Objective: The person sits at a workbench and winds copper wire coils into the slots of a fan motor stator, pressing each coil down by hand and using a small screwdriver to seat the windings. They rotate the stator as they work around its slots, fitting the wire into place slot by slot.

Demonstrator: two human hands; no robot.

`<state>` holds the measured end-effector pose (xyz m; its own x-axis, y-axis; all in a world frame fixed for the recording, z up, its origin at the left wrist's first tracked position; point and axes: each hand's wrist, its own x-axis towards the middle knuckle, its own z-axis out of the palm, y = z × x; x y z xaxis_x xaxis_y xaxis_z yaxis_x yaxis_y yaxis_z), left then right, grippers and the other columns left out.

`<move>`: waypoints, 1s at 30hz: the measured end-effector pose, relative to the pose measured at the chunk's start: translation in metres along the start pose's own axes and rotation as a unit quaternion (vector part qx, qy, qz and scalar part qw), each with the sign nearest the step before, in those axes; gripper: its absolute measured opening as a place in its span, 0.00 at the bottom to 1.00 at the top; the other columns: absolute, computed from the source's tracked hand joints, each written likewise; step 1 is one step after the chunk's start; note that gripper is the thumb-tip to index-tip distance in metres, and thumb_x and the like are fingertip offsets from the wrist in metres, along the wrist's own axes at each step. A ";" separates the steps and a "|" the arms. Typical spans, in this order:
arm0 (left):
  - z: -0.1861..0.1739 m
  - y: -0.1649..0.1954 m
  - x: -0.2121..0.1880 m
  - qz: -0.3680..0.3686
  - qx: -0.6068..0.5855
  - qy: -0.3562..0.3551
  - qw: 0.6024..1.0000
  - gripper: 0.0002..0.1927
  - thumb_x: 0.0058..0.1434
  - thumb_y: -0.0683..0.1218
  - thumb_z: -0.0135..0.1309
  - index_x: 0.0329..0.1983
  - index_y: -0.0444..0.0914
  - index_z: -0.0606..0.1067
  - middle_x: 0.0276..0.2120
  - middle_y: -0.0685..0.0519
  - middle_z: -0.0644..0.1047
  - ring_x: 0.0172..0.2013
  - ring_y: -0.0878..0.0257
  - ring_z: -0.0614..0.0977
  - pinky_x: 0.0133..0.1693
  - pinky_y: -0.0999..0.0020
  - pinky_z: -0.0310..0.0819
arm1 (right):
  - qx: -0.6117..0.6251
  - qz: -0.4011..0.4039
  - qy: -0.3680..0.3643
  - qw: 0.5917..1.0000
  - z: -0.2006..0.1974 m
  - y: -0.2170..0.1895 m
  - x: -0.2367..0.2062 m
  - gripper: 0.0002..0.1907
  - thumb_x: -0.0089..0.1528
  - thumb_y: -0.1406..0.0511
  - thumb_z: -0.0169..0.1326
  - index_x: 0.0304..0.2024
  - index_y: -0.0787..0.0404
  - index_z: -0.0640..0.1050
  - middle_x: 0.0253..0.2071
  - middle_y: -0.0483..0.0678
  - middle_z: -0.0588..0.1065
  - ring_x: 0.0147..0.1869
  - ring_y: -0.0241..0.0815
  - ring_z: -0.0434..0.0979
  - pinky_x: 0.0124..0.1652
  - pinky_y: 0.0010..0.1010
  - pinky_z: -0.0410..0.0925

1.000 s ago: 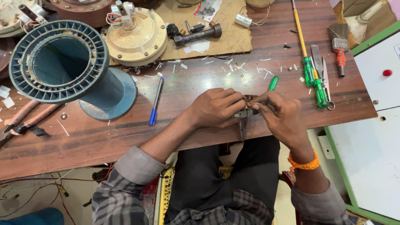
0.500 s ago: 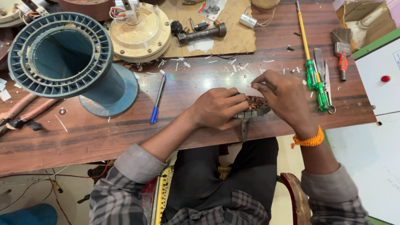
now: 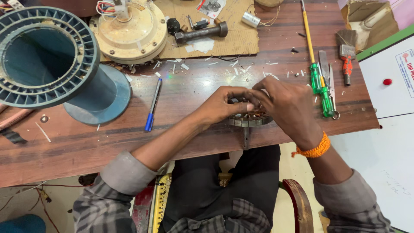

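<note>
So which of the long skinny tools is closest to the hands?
The green-handled screwdriver with the yellow shaft, just beside the right hand. The blue pen lies farther off, left of the left hand.

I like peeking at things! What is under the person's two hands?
A round metal ring with copper windings shows under the left hand and right hand. Its middle is covered.

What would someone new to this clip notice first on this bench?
Both hands, left hand and right hand, meet over a round metal stator at the table's near edge. At far left lies a big blue-grey spool, with a cream motor housing beside it. A green screwdriver lies to the right of the hands.
</note>
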<state>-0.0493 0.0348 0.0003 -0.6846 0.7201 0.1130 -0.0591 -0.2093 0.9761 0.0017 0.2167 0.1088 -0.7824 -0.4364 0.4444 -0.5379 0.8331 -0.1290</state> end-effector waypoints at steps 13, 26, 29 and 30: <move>-0.026 0.024 -0.008 0.208 0.330 -0.038 0.920 0.11 0.60 0.45 0.64 0.45 0.45 0.83 0.39 0.54 0.84 0.40 0.57 0.85 0.41 0.62 0.78 | 0.083 0.146 -0.079 0.983 -0.002 -0.044 -0.064 0.09 0.60 0.65 0.66 0.31 0.62 0.78 0.18 0.53 0.72 0.18 0.47 0.71 0.23 0.38 0.62; 0.011 0.039 -0.032 0.304 0.566 0.057 0.764 0.23 0.53 0.54 0.66 0.46 0.39 0.75 0.41 0.52 0.76 0.42 0.55 0.78 0.39 0.59 0.74 | 0.247 0.373 0.099 0.889 0.079 -0.035 -0.157 0.04 0.63 0.71 0.64 0.38 0.65 0.81 0.24 0.50 0.75 0.27 0.35 0.67 0.29 0.30 0.62; 0.007 0.027 -0.027 0.345 0.586 0.029 0.733 0.22 0.52 0.52 0.66 0.46 0.38 0.75 0.41 0.54 0.77 0.43 0.58 0.80 0.40 0.62 0.76 | 0.315 0.329 0.135 0.880 0.061 -0.018 -0.161 0.06 0.65 0.72 0.59 0.44 0.68 0.81 0.41 0.47 0.82 0.43 0.28 0.79 0.44 0.23 0.71; 0.005 0.024 -0.026 0.360 0.599 0.032 0.714 0.21 0.54 0.50 0.65 0.47 0.39 0.75 0.43 0.54 0.77 0.44 0.59 0.80 0.41 0.64 0.76 | 0.320 0.352 0.115 0.872 0.053 -0.013 -0.159 0.05 0.65 0.72 0.59 0.44 0.68 0.81 0.40 0.47 0.82 0.43 0.29 0.79 0.43 0.22 0.71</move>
<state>-0.0296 0.0141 0.0219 -0.2571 0.6718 0.6947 0.9635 0.2334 0.1309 0.1164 0.2570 -0.0067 -0.9451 0.2474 0.2133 -0.0735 0.4750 -0.8769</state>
